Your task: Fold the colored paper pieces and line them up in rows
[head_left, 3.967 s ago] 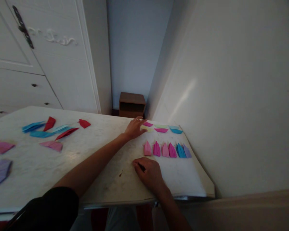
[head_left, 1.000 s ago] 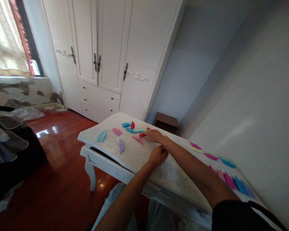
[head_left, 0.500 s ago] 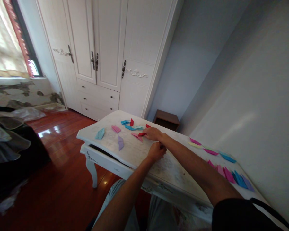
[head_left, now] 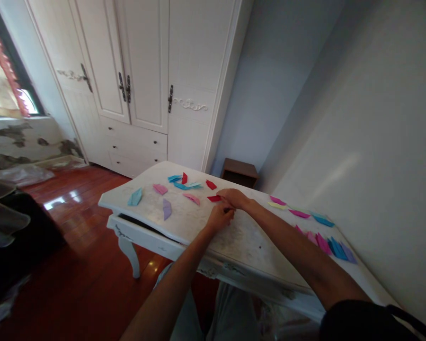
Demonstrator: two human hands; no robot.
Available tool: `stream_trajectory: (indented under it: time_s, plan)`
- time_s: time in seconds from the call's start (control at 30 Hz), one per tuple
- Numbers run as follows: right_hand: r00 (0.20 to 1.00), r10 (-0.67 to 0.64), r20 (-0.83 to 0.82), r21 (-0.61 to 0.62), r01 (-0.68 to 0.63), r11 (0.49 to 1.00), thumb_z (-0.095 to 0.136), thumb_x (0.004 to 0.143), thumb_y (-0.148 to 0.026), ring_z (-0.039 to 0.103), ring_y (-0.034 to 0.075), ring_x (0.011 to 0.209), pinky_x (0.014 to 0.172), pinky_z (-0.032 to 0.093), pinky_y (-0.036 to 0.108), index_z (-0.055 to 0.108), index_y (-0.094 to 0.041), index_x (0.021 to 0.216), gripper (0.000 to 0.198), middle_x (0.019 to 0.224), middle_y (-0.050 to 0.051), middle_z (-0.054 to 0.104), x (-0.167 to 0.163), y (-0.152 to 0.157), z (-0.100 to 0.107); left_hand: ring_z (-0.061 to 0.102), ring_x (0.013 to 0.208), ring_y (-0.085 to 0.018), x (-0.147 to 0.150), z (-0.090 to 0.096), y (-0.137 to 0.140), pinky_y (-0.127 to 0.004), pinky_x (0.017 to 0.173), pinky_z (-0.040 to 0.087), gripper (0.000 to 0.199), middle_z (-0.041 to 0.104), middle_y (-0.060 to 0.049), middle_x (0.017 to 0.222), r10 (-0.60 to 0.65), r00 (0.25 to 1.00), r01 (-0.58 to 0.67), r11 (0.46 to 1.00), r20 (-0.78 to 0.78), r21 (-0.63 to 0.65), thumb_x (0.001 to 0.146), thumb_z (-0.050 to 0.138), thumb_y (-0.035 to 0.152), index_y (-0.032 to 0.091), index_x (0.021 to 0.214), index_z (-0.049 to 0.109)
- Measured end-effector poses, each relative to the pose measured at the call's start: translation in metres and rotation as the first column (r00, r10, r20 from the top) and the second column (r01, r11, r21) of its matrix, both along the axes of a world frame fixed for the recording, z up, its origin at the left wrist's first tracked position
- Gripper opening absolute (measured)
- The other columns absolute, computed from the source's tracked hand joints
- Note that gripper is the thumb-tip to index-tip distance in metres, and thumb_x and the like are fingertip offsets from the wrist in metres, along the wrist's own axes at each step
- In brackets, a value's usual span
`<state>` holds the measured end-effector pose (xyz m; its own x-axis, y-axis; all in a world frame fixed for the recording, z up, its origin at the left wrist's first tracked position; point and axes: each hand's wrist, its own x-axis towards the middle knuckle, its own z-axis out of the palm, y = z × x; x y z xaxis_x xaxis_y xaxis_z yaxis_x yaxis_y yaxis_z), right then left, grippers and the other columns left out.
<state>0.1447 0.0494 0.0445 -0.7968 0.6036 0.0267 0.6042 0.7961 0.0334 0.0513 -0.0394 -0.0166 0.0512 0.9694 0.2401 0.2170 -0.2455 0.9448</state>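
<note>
My right hand (head_left: 233, 198) is closed on a red folded paper piece (head_left: 213, 198), which sticks out to the left of its fingertips just over the tabletop. Right below it, my left hand (head_left: 220, 216) has its fingers curled in, close against the right hand; what they hold, if anything, is hidden. A pink folded piece (head_left: 191, 198) lies to the left of the held one. Behind it rests another red piece (head_left: 210, 184). Blue pieces (head_left: 181, 186) and a small upright-looking red piece (head_left: 184, 178) are grouped toward the far edge.
The white table (head_left: 184, 232) also bears a teal piece (head_left: 135, 197), a lilac piece (head_left: 167, 209) and another pink piece (head_left: 160, 189). Along its right side are several coloured pieces in a row (head_left: 323, 243). A brown box-like stand (head_left: 239, 171) and white wardrobe (head_left: 145, 71) stand beyond.
My right hand has drawn the red piece away from the pink one, to the right, close to my left hand. The whole view has shifted slightly.
</note>
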Motion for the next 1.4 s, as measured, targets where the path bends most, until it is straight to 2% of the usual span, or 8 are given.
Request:
stream_trajectory:
  time_s: [0.27, 0.37, 0.47, 0.63, 0.77, 0.93, 1.17, 1.4]
  plan:
    - [0.945, -0.123, -0.302, -0.054, 0.112, 0.992, 0.044, 0.093, -0.02, 0.067, 0.016, 0.085, 0.076, 0.05, 0.027, 0.069, -0.015, 0.108, 0.03, 0.107, 0.008, 0.071, 0.052, -0.017, -0.001, 0.052, 0.04, -0.007, -0.001, 0.004, -0.002, -0.017, 0.041, 0.04, 0.019, 0.062, 0.003, 0.059, 0.041, 0.997, -0.038, 0.998, 0.066, -0.04, 0.079, 0.05, 0.017, 0.014, 0.086, 0.068]
    - [0.852, -0.216, -0.477, -0.164, 0.155, 0.974, 0.042, 0.093, -0.027, 0.062, 0.011, 0.057, 0.057, 0.05, 0.024, 0.068, -0.014, 0.108, 0.033, 0.1, 0.008, 0.071, 0.07, -0.031, -0.005, 0.052, 0.04, -0.007, -0.001, 0.005, -0.002, -0.017, 0.042, 0.04, 0.019, 0.062, 0.002, 0.06, 0.079, 0.994, -0.077, 0.997, 0.08, -0.033, 0.08, 0.051, 0.021, 0.013, 0.085, 0.067]
    - [0.71, -0.292, -0.64, -0.306, 0.114, 0.945, 0.048, 0.089, -0.032, 0.058, 0.008, 0.05, 0.053, 0.048, 0.023, 0.07, -0.014, 0.103, 0.031, 0.093, 0.006, 0.071, 0.088, -0.045, -0.007, 0.052, 0.041, -0.008, -0.002, 0.006, -0.003, -0.018, 0.042, 0.04, 0.019, 0.061, 0.002, 0.06, 0.102, 0.991, -0.1, 0.995, 0.083, -0.024, 0.079, 0.05, 0.023, 0.013, 0.083, 0.066]
    - [0.612, -0.402, -0.681, -0.439, 0.098, 0.893, 0.055, 0.083, -0.038, 0.056, 0.009, 0.047, 0.045, 0.042, 0.021, 0.069, -0.013, 0.103, 0.035, 0.081, 0.005, 0.069, 0.134, -0.062, 0.006, 0.053, 0.041, -0.009, -0.003, 0.011, -0.005, -0.02, 0.042, 0.041, 0.02, 0.061, 0.002, 0.059, 0.066, 0.997, -0.065, 0.998, 0.048, -0.026, 0.075, 0.052, 0.027, 0.014, 0.082, 0.065]
    - [0.548, -0.515, -0.659, -0.458, 0.251, 0.853, 0.057, 0.081, -0.041, 0.05, 0.008, 0.043, 0.042, 0.038, 0.02, 0.07, -0.014, 0.105, 0.038, 0.068, 0.001, 0.066, 0.194, -0.062, 0.024, 0.055, 0.042, -0.011, -0.004, 0.014, -0.006, -0.021, 0.044, 0.041, 0.022, 0.062, 0.002, 0.059, 0.036, 0.999, -0.036, 0.999, 0.016, -0.029, 0.073, 0.054, 0.031, 0.015, 0.082, 0.065]
    - [0.372, -0.751, -0.545, -0.474, 0.602, 0.642, 0.056, 0.081, -0.027, 0.044, 0.007, 0.041, 0.041, 0.035, 0.019, 0.07, -0.014, 0.101, 0.028, 0.061, -0.001, 0.063, 0.277, -0.045, 0.037, 0.056, 0.044, -0.012, -0.004, 0.013, -0.005, -0.023, 0.047, 0.043, 0.029, 0.062, 0.001, 0.061, 0.017, 0.999, -0.018, 1.0, -0.041, -0.025, 0.071, 0.055, 0.038, 0.015, 0.084, 0.066]
    - [0.191, -0.925, -0.33, -0.499, 0.796, 0.342, 0.061, 0.075, -0.015, 0.034, 0.006, 0.032, 0.036, 0.025, 0.018, 0.07, -0.01, 0.084, 0.013, 0.035, -0.008, 0.039, 0.351, -0.029, 0.029, 0.057, 0.046, -0.014, -0.005, 0.013, -0.004, -0.025, 0.048, 0.043, 0.034, 0.063, 0.0, 0.064, 0.009, 0.992, -0.011, 1.0, -0.124, -0.009, 0.072, 0.052, 0.044, 0.016, 0.086, 0.066]
    - [0.138, -0.982, -0.131, -0.453, 0.873, 0.183, 0.071, 0.077, -0.03, 0.035, 0.006, 0.033, 0.038, 0.029, 0.02, 0.069, -0.011, 0.081, 0.02, 0.039, -0.007, 0.043, 0.376, -0.014, 0.013, 0.057, 0.047, -0.014, -0.004, 0.019, -0.005, -0.025, 0.048, 0.042, 0.038, 0.064, -0.001, 0.065, 0.03, 0.993, -0.037, 0.998, -0.116, -0.058, 0.07, 0.055, 0.047, 0.015, 0.088, 0.067]
